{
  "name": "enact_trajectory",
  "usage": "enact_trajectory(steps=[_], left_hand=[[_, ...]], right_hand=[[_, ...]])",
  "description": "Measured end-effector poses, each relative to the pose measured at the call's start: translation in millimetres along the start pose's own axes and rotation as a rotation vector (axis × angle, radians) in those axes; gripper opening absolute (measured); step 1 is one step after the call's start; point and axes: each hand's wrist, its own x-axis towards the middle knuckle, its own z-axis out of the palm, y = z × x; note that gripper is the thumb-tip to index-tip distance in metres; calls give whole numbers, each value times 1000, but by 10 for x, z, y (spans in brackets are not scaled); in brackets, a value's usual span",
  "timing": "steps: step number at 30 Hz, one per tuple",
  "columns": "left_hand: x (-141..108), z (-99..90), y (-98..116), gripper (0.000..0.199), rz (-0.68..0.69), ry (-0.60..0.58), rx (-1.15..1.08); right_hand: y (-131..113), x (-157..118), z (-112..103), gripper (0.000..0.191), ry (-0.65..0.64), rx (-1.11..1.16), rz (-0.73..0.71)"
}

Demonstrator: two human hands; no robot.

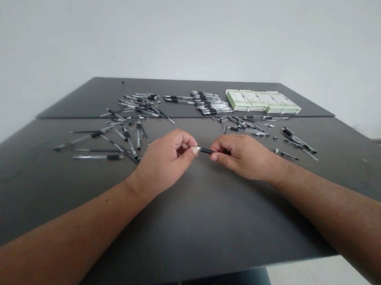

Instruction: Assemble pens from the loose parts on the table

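Between my two hands, a little above the table, is a pen (206,150) with a black grip and a shiny tip part. My left hand (170,158) is closed, thumb and forefinger pinching the tip end. Closed around the other end of the black part is my right hand (239,153), which hides the rest of the pen. Left of my left hand, loose clear and black pens (96,157) lie scattered. Pen parts (243,130) lie just beyond my right hand.
Farther back is a heaped pile of pens (138,103). A neat row of pens (210,102) lies beside several pale green boxes (263,101). More pens (299,140) and small caps lie at the right. The grey table (193,233) has a seam across it.
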Motion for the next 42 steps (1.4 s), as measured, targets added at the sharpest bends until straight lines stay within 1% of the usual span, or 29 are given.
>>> enact_trajectory(steps=[2, 4, 7, 10, 12, 14, 17, 19, 21, 23, 25, 27, 30, 34, 37, 40, 42], left_hand=[[-7, 37, -13, 26, -13, 101, -67], [-12, 61, -3, 27, 6, 154, -94], [-23, 70, 41, 21, 87, 155, -59], [-41, 71, 75, 16, 127, 132, -41], [-51, 74, 79, 14, 135, 112, -34], [-54, 77, 75, 14, 136, 90, -25], [-42, 72, 77, 14, 127, 68, 1], [-29, 67, 86, 15, 119, 55, 32], [-17, 68, 98, 16, 126, 28, 72], [-11, 79, 108, 18, 159, -28, 114], [-8, 97, 113, 20, 214, -103, 142], [-7, 115, 111, 20, 257, -161, 152], [3, 126, 100, 18, 274, -179, 168], [25, 110, 92, 16, 273, -180, 207], [39, 97, 85, 14, 269, -189, 226], [46, 93, 61, 11, 260, -198, 242], [47, 92, 36, 10, 256, -194, 256]], right_hand=[[77, -3, 19, 17, 26, -49, -9], [188, 20, 21, 20, 77, -119, -25], [367, 181, -13, 27, 167, -210, -3], [482, 566, -54, 29, 187, -305, 47], [512, 925, -63, 32, 167, -382, 88], [523, 1305, -53, 36, 120, -454, 172], [533, 1766, -19, 37, 111, -476, 225], [534, 1937, 3, 39, 123, -477, 233], [520, 1991, 21, 41, 134, -469, 219], [485, 1946, 39, 41, 132, -456, 190], [430, 1828, 61, 37, 113, -434, 151], [368, 1654, 77, 34, 92, -394, 108], [290, 1311, 41, 30, 95, -326, 91], [255, 751, -145, 29, 122, -277, 193], [299, 346, -286, 30, 175, -285, 301], [394, 60, -366, 27, 259, -278, 443], [468, -41, -407, 23, 309, -274, 507]])
